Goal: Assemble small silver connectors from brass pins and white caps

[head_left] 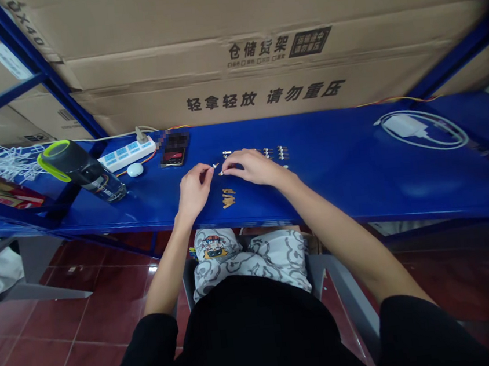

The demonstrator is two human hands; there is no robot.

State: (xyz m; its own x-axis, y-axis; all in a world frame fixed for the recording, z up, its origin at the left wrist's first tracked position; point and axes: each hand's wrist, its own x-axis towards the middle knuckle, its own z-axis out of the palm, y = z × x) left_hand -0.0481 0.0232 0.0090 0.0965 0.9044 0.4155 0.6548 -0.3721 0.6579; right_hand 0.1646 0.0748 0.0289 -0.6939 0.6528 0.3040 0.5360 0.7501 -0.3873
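Observation:
Over the blue tabletop, my left hand (194, 192) pinches a small white piece with a thin brownish pin (215, 165) between thumb and forefinger. Close beside it, my right hand (251, 166) is closed at the fingertips on a small white piece (221, 173). Both parts are too small to name exactly. Several brass-coloured strips (228, 198) lie in a little pile just below the hands. Behind and right of my right hand, several small white pieces with pins (282, 152) are set out in rows, partly hidden by that hand.
To the left are a dark bottle with a lime-green loop (90, 173), a white power strip (130, 154), a round white object (135, 169) and a phone (174, 149). A charger with coiled white cable (411, 126) lies right. Large cardboard boxes (210, 23) stand behind the blue table (335, 179).

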